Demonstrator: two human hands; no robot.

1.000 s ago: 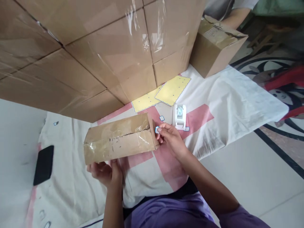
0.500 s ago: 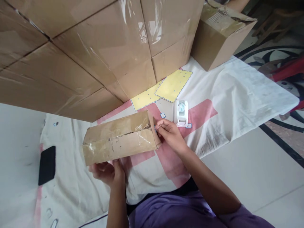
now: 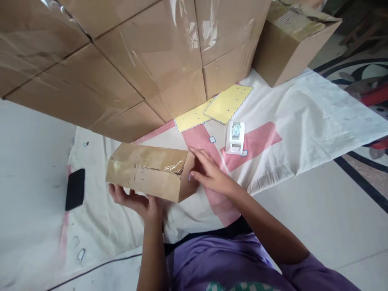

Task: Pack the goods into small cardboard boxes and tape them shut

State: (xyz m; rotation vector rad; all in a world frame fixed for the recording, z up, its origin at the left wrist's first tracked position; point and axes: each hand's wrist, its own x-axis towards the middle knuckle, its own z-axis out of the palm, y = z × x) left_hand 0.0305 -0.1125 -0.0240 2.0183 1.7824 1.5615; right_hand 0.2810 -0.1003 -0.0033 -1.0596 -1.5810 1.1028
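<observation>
A small taped cardboard box (image 3: 148, 176) lies on a white cloth (image 3: 303, 121) with pink stripes. My left hand (image 3: 133, 200) cups its near long side from below, fingers curled under the edge. My right hand (image 3: 207, 171) lies against the box's right end with fingers stretched out flat. A small white label dispenser (image 3: 235, 137) stands on the cloth just beyond my right hand, with a blue-edged sticker (image 3: 212, 139) lying beside it.
A wall of large taped cartons (image 3: 136, 60) rises right behind the small box. Another carton (image 3: 294, 38) sits at the back right. Two yellow sticker sheets (image 3: 218, 107) lie by the cartons. A black phone (image 3: 75, 189) rests at the left.
My right hand, which pinched a small blue-edged sticker at the box's end, now lies flat against that end. The box has turned and shifted slightly left in my left hand.
</observation>
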